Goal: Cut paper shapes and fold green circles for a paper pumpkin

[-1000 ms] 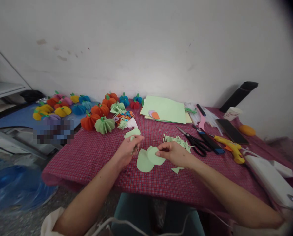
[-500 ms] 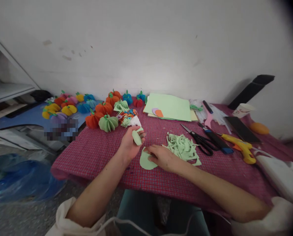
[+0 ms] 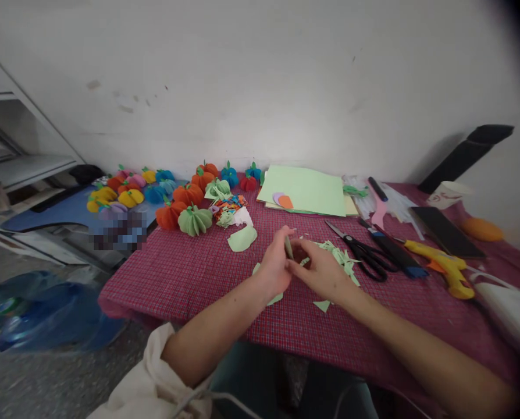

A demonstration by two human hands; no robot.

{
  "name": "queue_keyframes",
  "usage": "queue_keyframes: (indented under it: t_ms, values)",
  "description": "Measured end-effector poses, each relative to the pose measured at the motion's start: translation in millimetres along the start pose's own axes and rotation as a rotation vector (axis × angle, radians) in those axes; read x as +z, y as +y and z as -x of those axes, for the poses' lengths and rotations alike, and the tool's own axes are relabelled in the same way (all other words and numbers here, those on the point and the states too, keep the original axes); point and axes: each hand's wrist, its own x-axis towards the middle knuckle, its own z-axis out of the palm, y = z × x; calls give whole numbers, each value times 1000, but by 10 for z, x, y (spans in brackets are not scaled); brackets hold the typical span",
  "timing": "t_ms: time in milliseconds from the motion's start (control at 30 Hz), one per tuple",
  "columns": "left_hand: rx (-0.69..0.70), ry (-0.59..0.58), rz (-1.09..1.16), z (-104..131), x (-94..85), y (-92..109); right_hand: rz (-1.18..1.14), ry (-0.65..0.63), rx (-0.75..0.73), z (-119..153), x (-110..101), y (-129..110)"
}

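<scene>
My left hand (image 3: 274,269) is closed on a small stack of light green paper pieces (image 3: 288,248), seen edge-on. My right hand (image 3: 316,265) meets it from the other side, thumb and curled fingers at the stack's edge. Part of the paper is hidden by the fingers. Beneath the left hand, the edges of a pale green paper round (image 3: 275,299) stick out on the cloth. Beyond that hand lies a separate green paper piece (image 3: 242,238). Cut green paper scraps (image 3: 341,256) are heaped behind my right hand, and one small triangular scrap (image 3: 323,305) lies nearer to me.
Black-handled scissors (image 3: 364,251), a utility knife (image 3: 391,250) and a yellow glue gun (image 3: 443,265) lie to the right. Green paper sheets (image 3: 307,189) rest by the wall. Several paper pumpkins (image 3: 194,220) stand left, beside coloured scraps (image 3: 229,206). A paper cup (image 3: 448,195) stands far right.
Both hands have come together, the left moving right and the right lifting off the paper round. A green paper piece now lies on the cloth at left. The view has shifted slightly.
</scene>
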Motion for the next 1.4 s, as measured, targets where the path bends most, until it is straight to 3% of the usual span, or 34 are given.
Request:
queue_keyframes:
  t_ms: [300,467,633,900,1133,1400]
  values:
    - [121,-67,-40,-133,-82,-144,62,18,26,-59,54,340]
    - [149,-98,-75,-141,-118,-165,82,75,31,-66,43,393]
    - [147,-75,-196,-148,-155,-109,81,137,148,-78,-44,413]
    - [265,23,-360,-242,-244,-105,-82,123,211,-108,-26,488]
    - [349,84,-440,-233,-223,-69,-428,64,276,-147,26,553]
    - [397,13,-504,-208,-218,-116,-283,121,236,-132,19,599]
